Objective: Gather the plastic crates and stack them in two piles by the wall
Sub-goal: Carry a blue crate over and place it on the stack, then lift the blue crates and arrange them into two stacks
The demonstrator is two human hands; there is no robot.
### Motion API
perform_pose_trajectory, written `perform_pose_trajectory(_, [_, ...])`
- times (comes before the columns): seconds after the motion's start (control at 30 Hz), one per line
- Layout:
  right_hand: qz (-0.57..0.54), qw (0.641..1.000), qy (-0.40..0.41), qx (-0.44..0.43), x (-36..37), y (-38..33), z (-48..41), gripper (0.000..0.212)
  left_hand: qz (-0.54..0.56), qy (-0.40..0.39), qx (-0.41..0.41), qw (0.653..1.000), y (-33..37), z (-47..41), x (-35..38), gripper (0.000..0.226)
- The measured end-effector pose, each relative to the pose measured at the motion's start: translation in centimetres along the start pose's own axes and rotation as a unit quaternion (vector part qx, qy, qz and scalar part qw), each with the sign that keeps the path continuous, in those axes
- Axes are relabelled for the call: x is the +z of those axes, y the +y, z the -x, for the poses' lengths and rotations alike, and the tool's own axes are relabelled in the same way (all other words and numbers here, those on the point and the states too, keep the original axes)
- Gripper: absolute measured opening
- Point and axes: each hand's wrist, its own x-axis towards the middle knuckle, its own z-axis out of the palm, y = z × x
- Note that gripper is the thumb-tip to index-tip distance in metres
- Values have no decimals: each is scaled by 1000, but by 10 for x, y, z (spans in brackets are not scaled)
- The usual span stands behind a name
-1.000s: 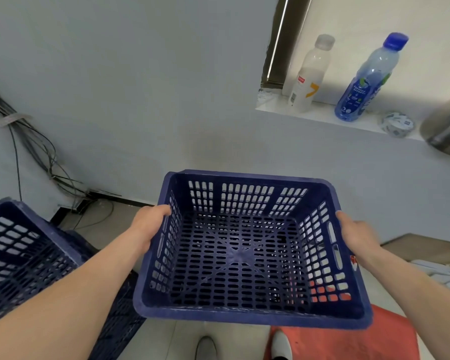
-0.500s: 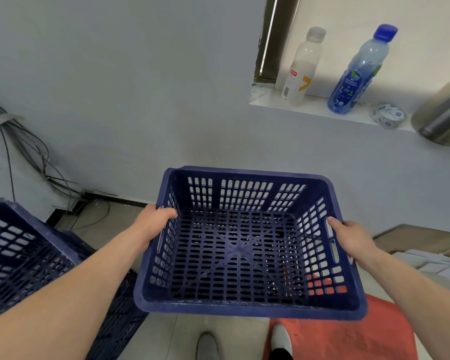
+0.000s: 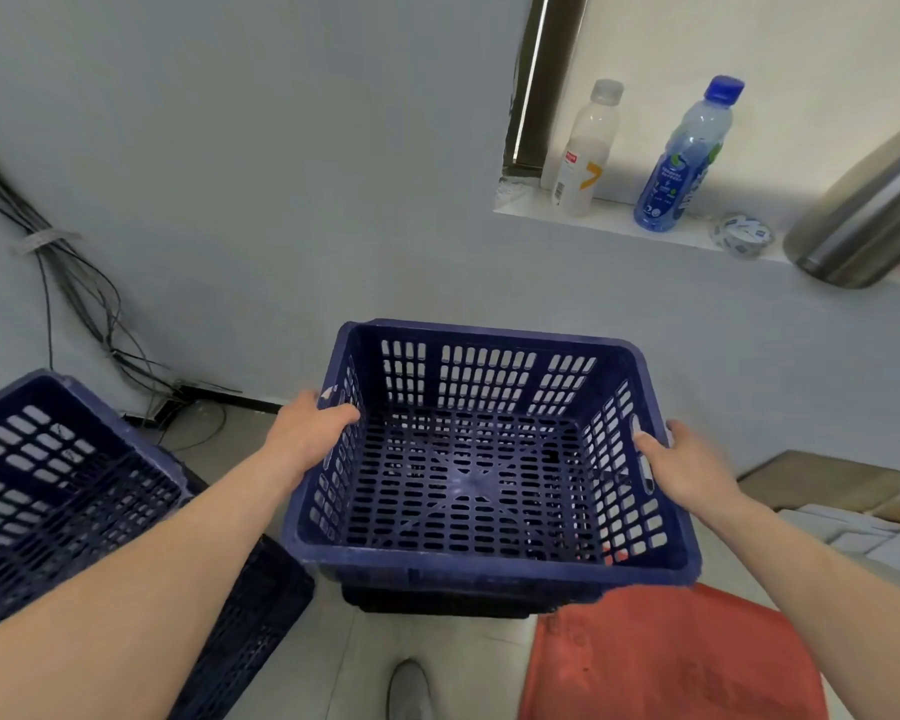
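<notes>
I hold a dark blue perforated plastic crate (image 3: pixel 489 558) in front of me, close to the grey wall. My left hand (image 3: pixel 307 433) grips its left rim, thumb over the edge. My right hand (image 3: pixel 692 470) holds the right wall by the handle slot. Beneath the held crate a darker crate edge (image 3: pixel 437 602) shows, and I cannot tell whether the two touch. At the left stands a pile of blue crates (image 3: pixel 48 491), partly hidden by my left forearm.
A bundle of cables (image 3: pixel 74 293) runs down the wall to the floor at the left. A ledge (image 3: pixel 619 226) carries two bottles, a tape roll and a steel vessel. An orange-red mat (image 3: pixel 671 657) lies on the floor at the right; my shoe (image 3: pixel 409 691) is below.
The crate has moved down and away from me toward the wall. A darker crate edge now shows beneath it. Both hands kept their grip.
</notes>
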Motion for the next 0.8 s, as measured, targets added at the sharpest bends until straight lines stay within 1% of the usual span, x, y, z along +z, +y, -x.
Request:
perform_pose_trajectory(0.07, [-8,1000,-5,-9,-6,-2,13,51,-9,14,10,1000,-2,17,0,50])
perform_pose_trajectory(0.1, [-16,1000,-6,-11,-8,-1,19,52,-12,22,16,1000,-3,27,0,46])
perform_pose_trajectory(0.17, [-29,999,-8,-21,-13,5,36,55,-13,29,25,999,-7,50,1,30])
perform_pose_trajectory(0.2, [-33,999,-10,-27,-15,9,43,55,-9,31,31,999,-10,62,2,27])
perform_pose_trajectory(0.3, [-40,998,-15,-36,-22,17,65,53,5,40,42,998,-18,98,4,27])
perform_pose_trajectory(0.33, [-40,998,-20,-46,-25,16,72,53,3,39,45,998,-22,108,3,30])
perform_pose_trajectory(0.37, [-41,997,-25,-56,-26,13,80,55,-1,40,45,998,-27,119,-1,40])
perform_pose_trajectory(0.43, [-44,995,-25,-82,-23,7,93,65,-20,50,41,998,-41,136,-12,67])
perform_pose_trajectory(0.47, [-43,994,-27,-96,-19,2,99,66,-28,58,41,997,-49,144,-20,74])
perform_pose_trajectory(0.53, [-19,993,-31,-110,-11,-11,111,62,-28,75,41,996,-66,160,-38,76])
perform_pose_trajectory(0.63, [24,991,-40,-126,6,-33,126,72,-24,110,26,993,-93,178,-69,71])
perform_pose_trajectory(0.8, [42,981,-68,-176,40,-88,152,76,-4,165,2,986,-136,201,-125,66])
